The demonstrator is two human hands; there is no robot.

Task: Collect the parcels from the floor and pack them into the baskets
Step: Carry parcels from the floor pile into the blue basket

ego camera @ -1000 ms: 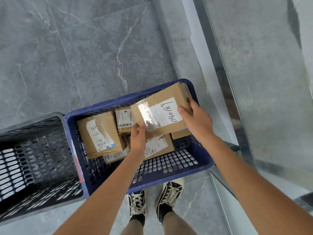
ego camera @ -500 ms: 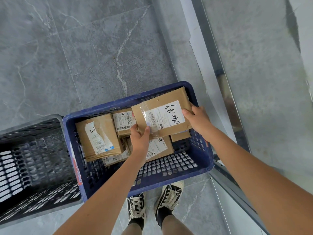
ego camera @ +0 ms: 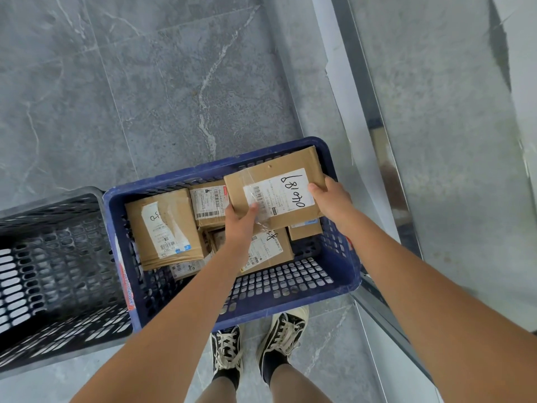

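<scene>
Over the far right corner of the blue basket: one flat cardboard parcel, label up, long axis running left-right, right end tilted higher; left hand pinches its near-left corner, right hand grips its right edge. Below it lie other labelled parcels; black basket just beside, left.
</scene>
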